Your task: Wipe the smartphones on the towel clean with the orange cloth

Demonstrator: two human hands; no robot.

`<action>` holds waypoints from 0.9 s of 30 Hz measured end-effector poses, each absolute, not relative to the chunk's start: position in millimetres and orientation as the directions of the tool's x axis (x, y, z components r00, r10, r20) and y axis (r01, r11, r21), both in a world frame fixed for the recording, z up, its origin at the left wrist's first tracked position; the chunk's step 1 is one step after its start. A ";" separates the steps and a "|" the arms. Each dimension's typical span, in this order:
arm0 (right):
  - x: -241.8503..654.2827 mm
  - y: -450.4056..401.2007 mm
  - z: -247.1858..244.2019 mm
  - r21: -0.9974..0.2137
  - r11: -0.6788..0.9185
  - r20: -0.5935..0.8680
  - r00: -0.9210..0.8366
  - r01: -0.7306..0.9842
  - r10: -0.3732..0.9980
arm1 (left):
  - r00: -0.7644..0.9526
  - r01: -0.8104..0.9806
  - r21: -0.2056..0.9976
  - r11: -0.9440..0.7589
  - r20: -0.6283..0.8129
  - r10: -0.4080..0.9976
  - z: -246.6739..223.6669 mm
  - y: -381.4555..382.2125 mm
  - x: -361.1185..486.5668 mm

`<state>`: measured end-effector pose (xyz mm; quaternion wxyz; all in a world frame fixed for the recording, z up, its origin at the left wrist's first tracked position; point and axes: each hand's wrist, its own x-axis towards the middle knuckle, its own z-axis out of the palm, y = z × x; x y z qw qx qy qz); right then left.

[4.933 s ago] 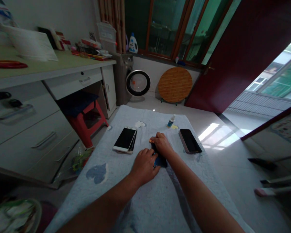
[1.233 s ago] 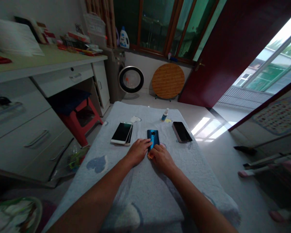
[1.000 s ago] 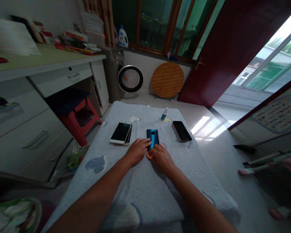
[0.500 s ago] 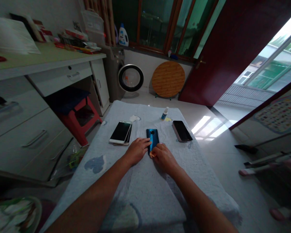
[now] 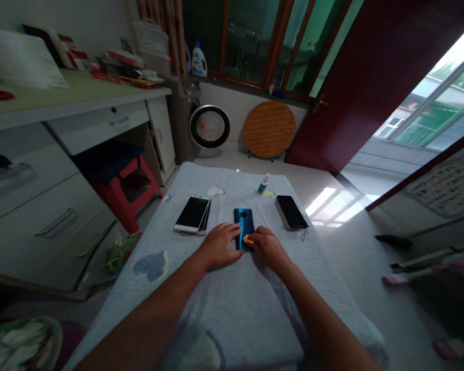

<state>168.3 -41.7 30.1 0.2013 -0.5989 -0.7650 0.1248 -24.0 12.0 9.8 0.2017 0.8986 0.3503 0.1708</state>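
A blue smartphone [image 5: 245, 220] lies back up on the cloth-covered table, its camera at the far end. My left hand [image 5: 219, 247] grips it at the left edge, fingers over the side and thumb by the near end. Pinched in the fingers of my right hand [image 5: 268, 248] is a small orange cloth [image 5: 249, 240], pressed on the lower part of the phone's back. To the left, a white smartphone [image 5: 192, 214] rests screen up on another phone. A dark-screened phone [image 5: 292, 212] lies at the right, and a small spray bottle [image 5: 263, 184] stands farther back.
A patterned tablecloth [image 5: 147, 304] covers the table. Left of it are a red stool [image 5: 118, 206] and a desk with drawers [image 5: 62, 190]. Beyond the table stand a washing machine with its door [image 5: 210, 127] open and a round wooden board [image 5: 269, 129].
My right hand has moved the orange cloth slightly up and right over the phone's back. My left thumb has spread to the phone's near end. The view has shifted slightly.
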 end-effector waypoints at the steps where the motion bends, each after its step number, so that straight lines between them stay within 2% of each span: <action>1: 170.5 -34.1 29.5 -0.418 0.238 0.154 -0.190 0.877 0.970 | 0.697 0.559 0.486 -0.672 0.163 0.698 9.4 11.7 -23.7; 10: 175.4 27.5 23.3 -0.361 0.110 0.145 -0.060 0.926 0.988 | 0.696 0.544 0.476 -0.691 0.203 0.688 6.1 15.8 -22.2; 21: 161.8 -52.9 22.1 -0.388 0.371 0.189 -0.321 0.844 0.928 | 0.606 0.527 0.576 -0.625 0.261 0.752 -5.4 11.8 -20.3; 27: 159.6 -10.8 26.0 -0.342 0.375 0.162 -0.339 0.862 0.927 | 0.606 0.560 0.565 -0.606 0.219 0.764 -6.8 10.9 -20.8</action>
